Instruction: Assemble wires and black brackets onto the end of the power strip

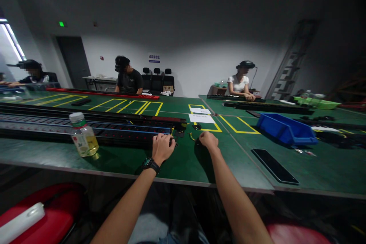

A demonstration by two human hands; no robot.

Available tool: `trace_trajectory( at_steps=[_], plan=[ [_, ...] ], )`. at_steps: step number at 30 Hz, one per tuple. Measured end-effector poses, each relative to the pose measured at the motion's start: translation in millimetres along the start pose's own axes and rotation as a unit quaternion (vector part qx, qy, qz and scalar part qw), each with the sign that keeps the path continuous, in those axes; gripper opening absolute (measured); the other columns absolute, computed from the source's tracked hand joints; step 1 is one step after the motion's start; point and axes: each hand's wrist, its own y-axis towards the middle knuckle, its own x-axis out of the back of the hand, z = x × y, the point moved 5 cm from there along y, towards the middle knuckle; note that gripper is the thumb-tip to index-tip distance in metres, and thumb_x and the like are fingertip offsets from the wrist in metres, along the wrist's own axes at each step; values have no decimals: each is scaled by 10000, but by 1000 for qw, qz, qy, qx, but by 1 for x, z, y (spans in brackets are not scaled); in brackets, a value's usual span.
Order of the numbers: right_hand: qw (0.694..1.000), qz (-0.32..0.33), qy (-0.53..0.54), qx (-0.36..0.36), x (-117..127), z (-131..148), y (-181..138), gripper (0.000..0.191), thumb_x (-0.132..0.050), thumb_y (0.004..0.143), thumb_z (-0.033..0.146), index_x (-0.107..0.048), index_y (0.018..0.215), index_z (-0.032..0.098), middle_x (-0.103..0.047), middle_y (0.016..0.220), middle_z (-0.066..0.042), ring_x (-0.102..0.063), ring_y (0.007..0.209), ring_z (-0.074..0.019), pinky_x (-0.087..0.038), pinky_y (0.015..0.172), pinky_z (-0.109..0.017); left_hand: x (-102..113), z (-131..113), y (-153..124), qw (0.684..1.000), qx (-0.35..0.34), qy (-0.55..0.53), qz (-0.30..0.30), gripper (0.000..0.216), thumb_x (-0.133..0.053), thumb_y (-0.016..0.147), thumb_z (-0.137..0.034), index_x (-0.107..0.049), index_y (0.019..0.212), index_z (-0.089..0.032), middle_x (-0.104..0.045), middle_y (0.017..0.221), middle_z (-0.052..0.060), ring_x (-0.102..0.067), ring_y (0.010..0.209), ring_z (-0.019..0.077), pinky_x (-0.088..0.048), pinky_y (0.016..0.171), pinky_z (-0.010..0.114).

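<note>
My left hand [163,146], with a black watch on the wrist, is curled at the right end of a long black slatted rail [122,132]. Its fingers are bent over a small dark part, and what they grip is mostly hidden. To the right, my right hand [209,141] is closed just above the green table [183,164]; anything inside its fingers is out of sight. Between the two hands lies a short yellow wire [191,136]. A small black connector piece [196,126] sits just beyond it, near white paper sheets [201,118].
A drink bottle [84,137] stands at the left in front of the rail. On the right are a blue bin [286,129] and a black phone [274,166]. Yellow tape outlines [240,131] mark the tabletop. Several people, one in a white shirt [238,84], sit across the tables.
</note>
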Motion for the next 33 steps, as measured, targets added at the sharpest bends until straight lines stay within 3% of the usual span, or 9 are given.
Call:
trace_trajectory(
  at_steps=[4, 8, 10, 13, 15, 17, 23, 28, 33],
  plan=[
    [997, -73, 8, 17, 7, 6, -1, 333, -484, 995, 260, -797, 1092, 201, -757, 1146, -169, -696, 1100, -299, -488, 936, -422, 2, 0, 0, 1000, 2, -3, 2, 265, -506, 1003, -367, -746, 1020, -255, -796, 1087, 52, -609, 1114, 282, -382, 959, 459],
    [962, -155, 219, 59, 10, 15, 4, 328, -512, 973, 367, -779, 1048, 190, -768, 1073, -120, -696, 1026, -267, -500, 905, -371, 1, 0, 0, 1000, 3, -6, 1, 258, -510, 1001, -365, -737, 1049, -254, -793, 1096, 62, -608, 1121, 282, -385, 962, 456],
    [906, -159, 386, 67, 5, 20, 7, 334, -565, 930, 451, -755, 949, 177, -764, 937, -97, -698, 891, -251, -520, 816, -348, 0, 1, 0, 1000, 6, -4, 0, 256, -510, 1002, -364, -730, 1067, -249, -792, 1100, 68, -609, 1119, 284, -384, 966, 458],
    [794, -110, 597, 48, -7, 27, 11, 319, -677, 857, 516, -693, 855, 198, -695, 733, -42, -653, 697, -207, -516, 653, -309, 0, 1, 0, 1000, 6, -2, 0, 254, -509, 1002, -361, -722, 1074, -244, -789, 1102, 74, -609, 1116, 287, -386, 975, 462],
    [733, -66, 676, 37, -12, 31, 12, 292, -748, 825, 494, -674, 853, 213, -661, 684, -16, -646, 659, -188, -513, 599, -286, 0, 1, 0, 1000, 6, -6, 0, 251, -509, 1002, -356, -720, 1074, -241, -787, 1107, 74, -610, 1119, 286, -390, 976, 462],
    [702, -14, 711, 40, -14, 35, 10, 273, -809, 802, 446, -678, 869, 216, -663, 693, -11, -666, 674, -183, -529, 587, -273, 1, 1, 1, 1000, 11, -12, -2, 251, -508, 1002, -348, -716, 1089, -238, -785, 1109, 75, -614, 1120, 286, -398, 971, 461],
    [689, 138, 708, 71, -22, 55, -3, 344, -926, 717, 385, -724, 899, 176, -681, 680, -3, -629, 598, -123, -504, 535, -217, 2, 5, 3, 999, 33, -13, -23, 216, -513, 991, -308, -698, 1081, -242, -777, 1094, 83, -631, 1113, 278, -418, 960, 439],
    [695, 150, 700, 74, -32, 68, -10, 374, -958, 660, 382, -740, 867, 161, -632, 608, 31, -643, 612, -131, -503, 562, -220, 6, 10, 2, 995, 77, -13, -66, 198, -510, 984, -301, -685, 1055, -241, -773, 1124, 88, -628, 1152, 279, -426, 975, 435],
    [695, 154, 699, 63, -35, 70, -11, 290, -931, 708, 323, -745, 851, 154, -671, 629, 10, -633, 595, -117, -505, 568, -212, 7, 5, 2, 998, 43, -2, -55, 229, -512, 977, -286, -684, 1119, -232, -758, 1180, 100, -616, 1188, 283, -426, 999, 440]
  ],
)
